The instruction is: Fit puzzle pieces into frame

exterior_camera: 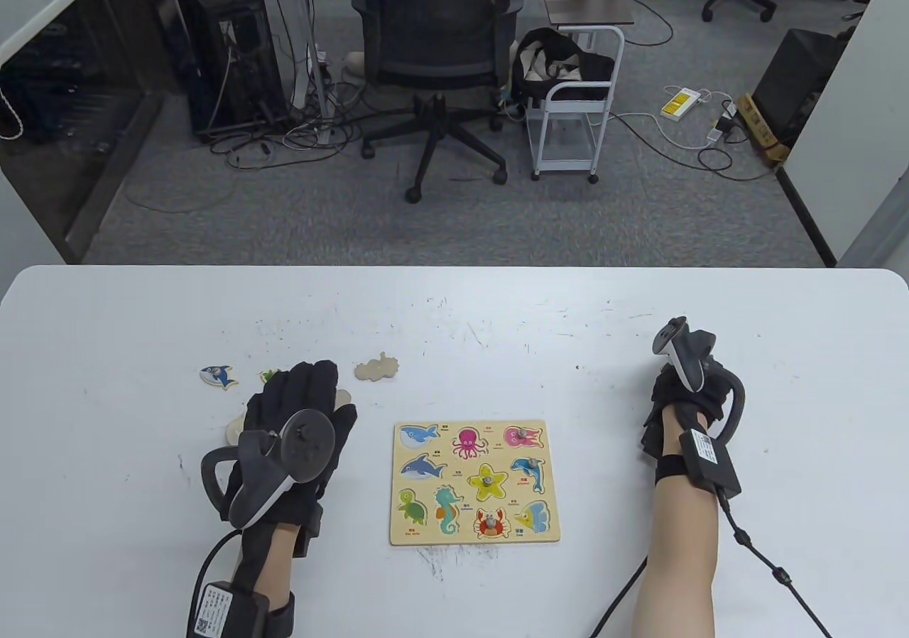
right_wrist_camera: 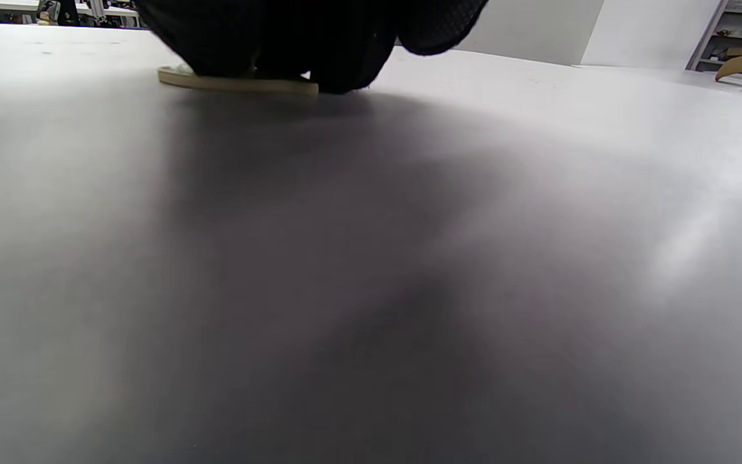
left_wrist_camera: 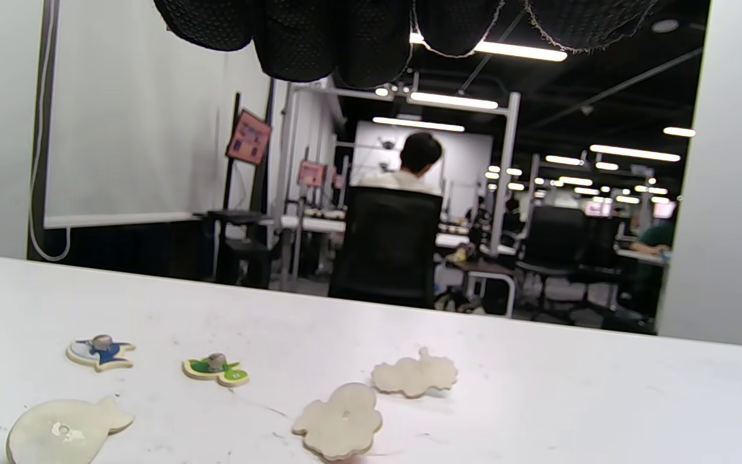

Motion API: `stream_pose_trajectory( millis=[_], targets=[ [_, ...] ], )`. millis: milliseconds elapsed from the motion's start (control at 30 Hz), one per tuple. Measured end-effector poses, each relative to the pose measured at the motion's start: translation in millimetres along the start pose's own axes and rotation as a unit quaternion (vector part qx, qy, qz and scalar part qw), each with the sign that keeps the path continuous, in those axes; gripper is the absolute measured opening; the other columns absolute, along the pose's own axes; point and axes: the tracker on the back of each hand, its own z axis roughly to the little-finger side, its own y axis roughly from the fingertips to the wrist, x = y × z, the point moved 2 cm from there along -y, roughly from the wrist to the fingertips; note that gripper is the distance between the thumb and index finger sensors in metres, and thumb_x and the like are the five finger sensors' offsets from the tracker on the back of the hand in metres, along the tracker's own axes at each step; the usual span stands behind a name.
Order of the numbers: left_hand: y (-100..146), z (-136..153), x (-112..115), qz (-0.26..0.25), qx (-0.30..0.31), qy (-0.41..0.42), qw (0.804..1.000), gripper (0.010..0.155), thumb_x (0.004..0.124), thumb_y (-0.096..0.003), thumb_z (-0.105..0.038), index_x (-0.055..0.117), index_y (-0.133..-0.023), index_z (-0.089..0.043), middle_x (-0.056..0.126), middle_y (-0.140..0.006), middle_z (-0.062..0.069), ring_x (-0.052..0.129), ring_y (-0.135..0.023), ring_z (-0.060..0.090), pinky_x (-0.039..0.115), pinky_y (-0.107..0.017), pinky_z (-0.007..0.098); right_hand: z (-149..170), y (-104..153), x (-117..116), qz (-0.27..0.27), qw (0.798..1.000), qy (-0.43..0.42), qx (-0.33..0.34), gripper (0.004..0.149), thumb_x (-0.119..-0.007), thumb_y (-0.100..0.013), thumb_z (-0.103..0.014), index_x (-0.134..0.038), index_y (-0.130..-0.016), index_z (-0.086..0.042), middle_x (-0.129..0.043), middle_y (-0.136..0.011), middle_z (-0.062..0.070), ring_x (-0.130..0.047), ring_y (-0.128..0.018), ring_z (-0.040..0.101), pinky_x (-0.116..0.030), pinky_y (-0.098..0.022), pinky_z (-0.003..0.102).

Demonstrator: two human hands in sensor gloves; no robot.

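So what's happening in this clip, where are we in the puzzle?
A person in black sensor gloves is working on a wooden sea-animal puzzle board on a white table. Pegged pieces sit in four slots; the others show only printed pictures. The left hand hovers over loose pieces lying left of the board: a blue shark piece, a green piece and three face-down blanks. The right hand presses on a flat wooden piece to the board's right.

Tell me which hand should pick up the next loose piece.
Probably the left hand: it hovers right over the loose pieces left of the frame. The right hand rests far off, on one piece.
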Motion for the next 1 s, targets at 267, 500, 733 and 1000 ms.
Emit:
stream_pose_trajectory(
  millis=[267,500,733,1000],
  targets=[
    [-0.5,0.0,-0.4,0.004,0.0,0.003,1.0,0.07,0.064,-0.0542,-0.064,0.053,-0.117,-0.036,0.066,-0.124,0.003,0.066,-0.113,0.034,0.06,-0.082,0.056,5.5,4.3,3.2,0.006,0.999,-0.046,0.016,0.042,-0.082,-0.047,-0.04,-0.073,-0.088,-0.045,-0.081,-0.093,-0.015,-0.087,-0.08,0.014,-0.068,-0.072,0.042],
    [1.2,-3.4,-3.8,0.001,0.016,0.026,1.0,0.07,0.064,-0.0543,-0.065,0.052,-0.117,-0.037,0.065,-0.124,0.002,0.064,-0.114,0.034,0.059,-0.083,0.055,10.0,41.6,23.9,0.068,0.99,-0.06,0.105,0.041,-0.085,-0.044,-0.039,-0.079,-0.085,-0.04,-0.087,-0.087,-0.011,-0.092,-0.074,0.015,-0.073,-0.066,0.043],
    [4.5,-10.3,-7.7,-0.016,0.041,0.065,0.997,0.073,0.064,-0.054,-0.066,0.043,-0.119,-0.039,0.053,-0.129,0.003,0.053,-0.117,0.034,0.053,-0.086,0.055,13.5,116.5,53.5,0.078,0.964,-0.126,0.22,0.041,-0.085,-0.044,-0.039,-0.079,-0.085,-0.039,-0.088,-0.087,-0.01,-0.093,-0.073,0.016,-0.075,-0.064,0.044],
    [11.1,-28.6,-8.8,0.008,0.097,0.123,0.988,0.075,0.065,-0.0536,-0.066,0.039,-0.119,-0.04,0.044,-0.131,0.001,0.044,-0.12,0.034,0.048,-0.088,0.055,-2.7,220.6,70.7,0.074,0.912,-0.209,0.346,0.041,-0.085,-0.044,-0.04,-0.08,-0.085,-0.039,-0.089,-0.086,-0.01,-0.094,-0.072,0.016,-0.075,-0.064,0.044]
  ],
)
